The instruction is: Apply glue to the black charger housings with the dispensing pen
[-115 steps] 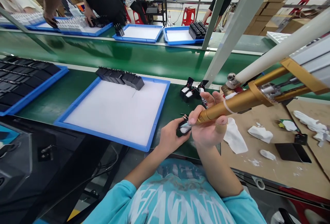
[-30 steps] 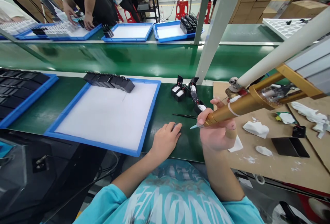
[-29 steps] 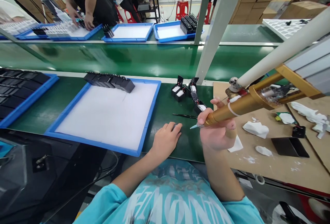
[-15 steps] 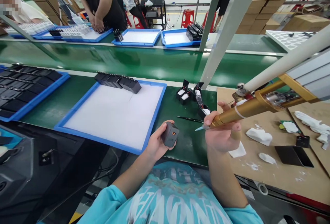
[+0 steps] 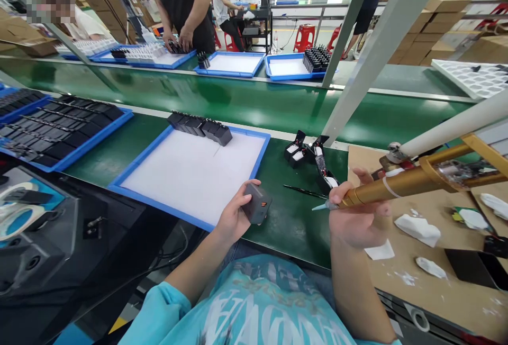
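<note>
My left hand (image 5: pixel 235 214) is closed around a dark grey box-shaped housing (image 5: pixel 257 205) with small orange contacts on its face. It is held above the green bench, beside the right edge of a blue-rimmed tray (image 5: pixel 190 220). My right hand (image 5: pixel 357 218) grips a gold glue dispensing gun (image 5: pixel 369 192), whose pale blue nozzle tip (image 5: pixel 320 206) points left towards the housing but stays apart from it. A thin black stick (image 5: pixel 304 191) lies on the bench between the hands. Opened black housings with white parts (image 5: pixel 296 152) stand behind it.
A row of black housings (image 5: pixel 200 125) lines the tray's far edge. More fill a tray (image 5: pixel 63 128) at left. Cardboard (image 5: pixel 392 265) with white wipes and an open black box (image 5: pixel 472 265) lies at right. A slanted metal post (image 5: pixel 357 80) rises ahead. People work across the green conveyor (image 5: pixel 238 96).
The view has swung left, so most things appear further right. My left hand has moved left relative to the bench and turned the housing slightly. My right hand still grips the dispensing gun.
</note>
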The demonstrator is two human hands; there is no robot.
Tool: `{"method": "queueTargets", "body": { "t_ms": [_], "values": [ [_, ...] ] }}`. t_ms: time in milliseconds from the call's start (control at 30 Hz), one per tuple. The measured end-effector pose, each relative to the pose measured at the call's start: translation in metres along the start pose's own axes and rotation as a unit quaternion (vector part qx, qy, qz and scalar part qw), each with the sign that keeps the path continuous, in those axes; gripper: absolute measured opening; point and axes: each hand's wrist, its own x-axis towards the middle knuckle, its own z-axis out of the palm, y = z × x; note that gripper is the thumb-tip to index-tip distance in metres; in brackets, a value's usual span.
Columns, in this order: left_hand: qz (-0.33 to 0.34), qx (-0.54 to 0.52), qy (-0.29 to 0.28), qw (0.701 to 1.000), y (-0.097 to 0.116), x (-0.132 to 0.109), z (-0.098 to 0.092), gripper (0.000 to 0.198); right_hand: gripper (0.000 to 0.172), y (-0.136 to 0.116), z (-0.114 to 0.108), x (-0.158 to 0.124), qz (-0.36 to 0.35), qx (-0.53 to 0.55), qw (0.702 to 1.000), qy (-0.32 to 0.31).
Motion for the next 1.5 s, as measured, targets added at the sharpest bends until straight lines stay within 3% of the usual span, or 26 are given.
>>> {"method": "queueTargets", "body": {
  "t_ms": [333,433,500,600,700,733,767,833,933,1133,1233,1333,1400,1500],
  "values": [
    [0.047,0.08,-0.009,0.996,0.008,-0.001,-0.002,0.039,0.037,0.0,0.0,0.0,-0.007,0.0,1.0,-0.005],
    [0.106,0.23,-0.008,0.967,0.011,-0.001,-0.01,0.039,0.037,0.0,-0.001,0.0,-0.007,0.005,1.0,-0.006],
    [0.171,0.427,0.005,0.888,0.018,0.01,-0.019,0.04,0.039,0.001,-0.001,0.0,-0.004,0.004,1.0,-0.008],
    [0.257,0.687,0.04,0.679,0.04,0.047,-0.038,0.038,0.04,0.002,-0.002,0.001,-0.001,0.001,1.0,-0.008],
    [0.272,0.821,0.062,0.498,0.071,0.099,-0.06,0.037,0.038,0.003,-0.002,0.001,-0.009,0.002,1.0,-0.014],
    [0.269,0.845,0.067,0.457,0.081,0.116,-0.068,0.037,0.037,0.004,-0.002,0.001,-0.013,0.003,1.0,-0.015],
    [0.269,0.853,0.07,0.441,0.09,0.13,-0.074,0.035,0.037,0.005,-0.002,0.002,-0.016,0.003,1.0,-0.016],
    [0.272,0.858,0.074,0.43,0.102,0.152,-0.086,0.032,0.036,0.006,-0.002,0.002,-0.022,0.002,1.0,-0.016],
    [0.281,0.853,0.088,0.431,0.11,0.167,-0.098,0.031,0.035,0.007,-0.002,0.001,-0.024,-0.003,0.999,-0.021],
    [0.319,0.85,0.125,0.401,0.113,0.155,-0.099,0.046,0.036,0.006,-0.004,-0.003,-0.011,-0.003,1.0,-0.027],
    [0.286,0.843,0.085,0.447,0.126,0.138,-0.098,0.037,0.036,0.005,-0.005,-0.004,-0.009,-0.002,1.0,-0.027],
    [0.142,0.846,0.055,0.511,0.14,0.127,-0.108,0.048,0.035,0.005,-0.003,-0.005,-0.01,-0.004,1.0,-0.025],
    [0.077,0.832,0.031,0.549,0.145,0.127,-0.12,0.045,0.035,0.005,-0.003,-0.005,-0.012,-0.005,1.0,-0.023],
    [0.077,0.804,0.009,0.589,0.141,0.138,-0.137,0.042,0.035,0.005,-0.003,-0.005,-0.014,-0.006,1.0,-0.018]
  ]
}}
